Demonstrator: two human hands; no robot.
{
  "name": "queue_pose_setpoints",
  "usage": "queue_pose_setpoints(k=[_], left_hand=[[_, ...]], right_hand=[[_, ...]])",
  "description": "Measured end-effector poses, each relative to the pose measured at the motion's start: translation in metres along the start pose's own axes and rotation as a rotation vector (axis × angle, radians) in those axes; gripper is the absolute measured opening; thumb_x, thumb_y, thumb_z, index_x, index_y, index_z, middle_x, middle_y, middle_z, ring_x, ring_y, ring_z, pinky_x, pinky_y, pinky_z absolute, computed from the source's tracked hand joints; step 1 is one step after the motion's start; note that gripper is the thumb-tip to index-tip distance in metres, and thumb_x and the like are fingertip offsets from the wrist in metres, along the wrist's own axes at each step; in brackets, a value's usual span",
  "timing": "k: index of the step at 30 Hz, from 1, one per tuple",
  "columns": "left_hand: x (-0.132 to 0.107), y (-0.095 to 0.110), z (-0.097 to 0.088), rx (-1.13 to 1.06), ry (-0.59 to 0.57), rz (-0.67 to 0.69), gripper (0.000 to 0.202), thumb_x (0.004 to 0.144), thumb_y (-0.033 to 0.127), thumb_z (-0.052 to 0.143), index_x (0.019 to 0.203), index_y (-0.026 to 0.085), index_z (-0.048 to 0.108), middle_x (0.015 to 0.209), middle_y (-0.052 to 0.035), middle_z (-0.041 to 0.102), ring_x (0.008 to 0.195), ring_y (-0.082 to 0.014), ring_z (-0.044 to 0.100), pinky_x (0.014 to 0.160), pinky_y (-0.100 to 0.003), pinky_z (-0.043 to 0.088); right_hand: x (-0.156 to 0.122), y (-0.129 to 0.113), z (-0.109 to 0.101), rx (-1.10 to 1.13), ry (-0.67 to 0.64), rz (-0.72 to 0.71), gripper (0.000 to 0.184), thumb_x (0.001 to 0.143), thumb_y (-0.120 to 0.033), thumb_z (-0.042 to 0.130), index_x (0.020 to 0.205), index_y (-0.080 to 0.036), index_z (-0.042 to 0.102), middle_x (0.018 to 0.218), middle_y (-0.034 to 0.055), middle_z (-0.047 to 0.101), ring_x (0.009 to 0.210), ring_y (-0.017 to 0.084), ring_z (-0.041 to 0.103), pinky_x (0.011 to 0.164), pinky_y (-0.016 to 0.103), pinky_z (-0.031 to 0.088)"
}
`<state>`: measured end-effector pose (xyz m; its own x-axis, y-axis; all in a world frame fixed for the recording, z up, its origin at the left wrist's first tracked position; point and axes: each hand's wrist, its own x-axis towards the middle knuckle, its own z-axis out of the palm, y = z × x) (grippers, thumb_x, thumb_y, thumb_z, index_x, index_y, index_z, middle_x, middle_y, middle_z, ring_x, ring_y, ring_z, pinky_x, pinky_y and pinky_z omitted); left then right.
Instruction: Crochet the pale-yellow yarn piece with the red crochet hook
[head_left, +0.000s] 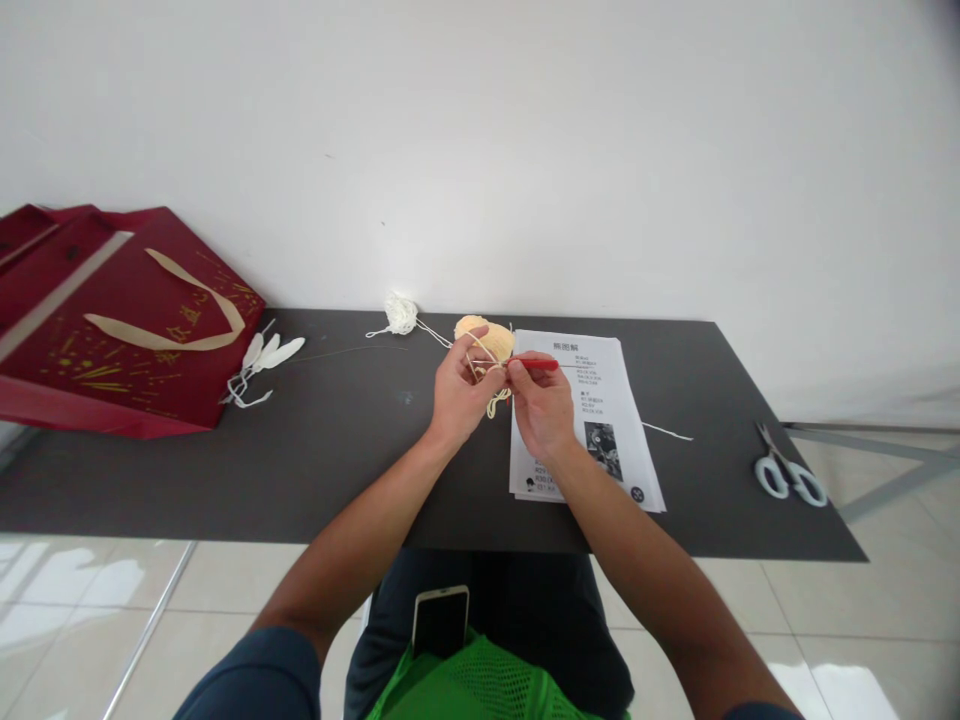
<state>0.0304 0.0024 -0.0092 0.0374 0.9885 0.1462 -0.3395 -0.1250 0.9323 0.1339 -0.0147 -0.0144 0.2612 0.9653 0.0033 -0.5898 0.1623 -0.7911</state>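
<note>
My left hand (459, 390) is closed, pinching pale yellow yarn (496, 401) that loops over its fingers. My right hand (541, 402) is closed on a red-handled crochet hook (534, 364), whose tip points left into the yarn between both hands. Just behind the hands a pale yellow yarn ball (484, 335) lies on the dark table (337, 450). My right hand hovers over a printed instruction sheet (600, 400).
A white yarn ball (401, 313) with a trailing strand sits at the back. At the far left lies a red gift bag (112, 320), with white pieces (264, 358) beside it. White-handled scissors (789, 473) rest at the right edge. A phone (441, 620) lies on my lap.
</note>
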Motion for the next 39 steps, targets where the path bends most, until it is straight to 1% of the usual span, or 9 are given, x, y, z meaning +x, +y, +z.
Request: queue_pose_setpoints(k=[5, 10, 13, 18, 22, 25, 30, 34, 39], left_hand=[[-0.001, -0.001, -0.001, -0.032, 0.012, 0.0, 0.055, 0.075, 0.017, 0.078, 0.127, 0.02, 0.061, 0.082, 0.0028, 0.064, 0.07, -0.0099, 0.062, 0.07, -0.024, 0.054], [-0.002, 0.001, 0.0, -0.049, 0.024, -0.002, 0.055, 0.074, 0.014, 0.078, 0.126, 0.02, 0.061, 0.083, 0.0025, 0.066, 0.074, -0.0109, 0.066, 0.075, -0.026, 0.055], [-0.002, 0.002, 0.0, -0.035, 0.036, 0.003, 0.055, 0.074, 0.015, 0.078, 0.126, 0.02, 0.061, 0.083, 0.0022, 0.067, 0.076, -0.0116, 0.066, 0.076, -0.026, 0.055], [-0.001, 0.001, -0.001, 0.017, 0.065, 0.032, 0.056, 0.073, 0.015, 0.078, 0.126, 0.02, 0.061, 0.079, 0.0038, 0.063, 0.069, -0.0092, 0.06, 0.071, -0.024, 0.051], [-0.001, 0.001, -0.002, 0.055, 0.087, 0.071, 0.054, 0.073, 0.015, 0.078, 0.125, 0.02, 0.062, 0.078, 0.0043, 0.06, 0.068, -0.0087, 0.057, 0.068, -0.023, 0.049], [-0.001, 0.003, -0.002, 0.102, 0.106, 0.077, 0.054, 0.073, 0.016, 0.077, 0.125, 0.02, 0.062, 0.077, 0.0048, 0.059, 0.067, -0.0087, 0.056, 0.067, -0.022, 0.047], [-0.002, 0.005, -0.002, 0.112, 0.113, 0.076, 0.055, 0.072, 0.016, 0.078, 0.125, 0.02, 0.062, 0.077, 0.0047, 0.059, 0.067, -0.0087, 0.056, 0.066, -0.022, 0.046], [-0.002, 0.006, -0.001, 0.088, 0.11, 0.061, 0.054, 0.072, 0.018, 0.079, 0.124, 0.021, 0.063, 0.078, 0.0043, 0.059, 0.067, -0.0087, 0.056, 0.066, -0.022, 0.047], [-0.003, 0.006, -0.001, 0.039, 0.104, 0.068, 0.053, 0.073, 0.02, 0.081, 0.123, 0.022, 0.064, 0.082, 0.0029, 0.062, 0.074, -0.0106, 0.061, 0.071, -0.024, 0.05]], right_hand=[[-0.001, -0.003, 0.002, 0.015, -0.005, 0.062, 0.025, 0.07, -0.033, 0.088, 0.085, -0.023, 0.071, 0.08, -0.0031, 0.069, 0.073, 0.011, 0.062, 0.069, 0.026, 0.053], [0.001, -0.002, -0.001, 0.042, -0.057, 0.093, 0.022, 0.076, -0.034, 0.085, 0.087, -0.023, 0.069, 0.083, -0.0036, 0.069, 0.073, 0.009, 0.062, 0.071, 0.025, 0.053], [0.002, -0.003, -0.003, 0.044, -0.059, 0.086, 0.022, 0.077, -0.034, 0.084, 0.089, -0.024, 0.069, 0.085, -0.0036, 0.069, 0.074, 0.009, 0.063, 0.071, 0.025, 0.054], [0.004, -0.008, -0.006, 0.05, -0.067, 0.058, 0.02, 0.078, -0.032, 0.084, 0.087, -0.024, 0.069, 0.086, -0.0029, 0.071, 0.074, 0.009, 0.063, 0.069, 0.024, 0.054], [0.005, -0.01, -0.009, 0.066, -0.095, 0.032, 0.017, 0.08, -0.03, 0.083, 0.086, -0.025, 0.068, 0.089, -0.0028, 0.071, 0.075, 0.009, 0.064, 0.071, 0.023, 0.055], [0.007, -0.01, -0.012, 0.083, -0.101, 0.005, 0.017, 0.08, -0.028, 0.082, 0.087, -0.026, 0.067, 0.088, -0.0036, 0.071, 0.075, 0.009, 0.063, 0.071, 0.024, 0.055], [0.007, -0.013, -0.011, 0.06, -0.091, -0.042, 0.02, 0.079, -0.029, 0.083, 0.088, -0.026, 0.065, 0.086, -0.0043, 0.07, 0.072, 0.009, 0.062, 0.069, 0.024, 0.055], [0.004, -0.013, -0.007, 0.007, -0.072, -0.028, 0.018, 0.08, -0.031, 0.082, 0.088, -0.027, 0.066, 0.088, -0.004, 0.071, 0.074, 0.009, 0.063, 0.071, 0.026, 0.056], [-0.001, -0.012, -0.003, -0.047, -0.077, -0.01, 0.018, 0.08, -0.034, 0.081, 0.092, -0.028, 0.069, 0.091, -0.003, 0.072, 0.075, 0.01, 0.063, 0.072, 0.027, 0.056]])
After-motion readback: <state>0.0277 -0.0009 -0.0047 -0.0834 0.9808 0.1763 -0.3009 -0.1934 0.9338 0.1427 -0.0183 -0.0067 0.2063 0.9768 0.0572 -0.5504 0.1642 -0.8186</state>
